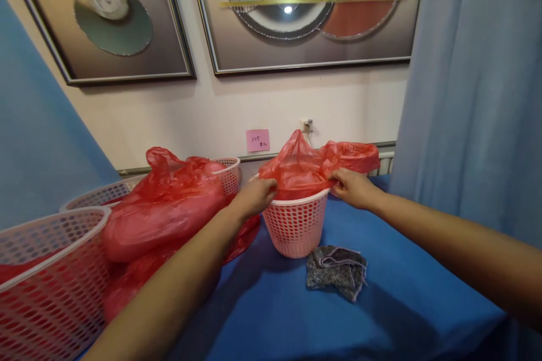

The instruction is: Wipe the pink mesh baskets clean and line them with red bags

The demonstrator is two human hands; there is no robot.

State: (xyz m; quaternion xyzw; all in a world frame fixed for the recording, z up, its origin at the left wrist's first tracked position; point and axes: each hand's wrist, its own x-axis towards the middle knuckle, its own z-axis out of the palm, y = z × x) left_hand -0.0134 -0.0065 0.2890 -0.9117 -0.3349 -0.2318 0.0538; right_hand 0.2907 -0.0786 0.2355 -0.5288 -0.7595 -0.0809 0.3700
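A small pink perforated basket (296,228) stands on the blue tabletop (381,316) ahead of me. A red plastic bag (298,172) sits in it, bunched up above the rim. My left hand (254,197) pinches the bag at the basket's left rim. At the right rim my right hand (353,187) grips the bag's other side. Both hands are closed on the plastic.
A crumpled grey patterned cloth (336,271) lies just in front of the basket. More pink baskets (51,282) and a pile of red bags (165,214) crowd the left. Another bag-lined basket (358,157) stands behind. A blue curtain (474,96) hangs at right.
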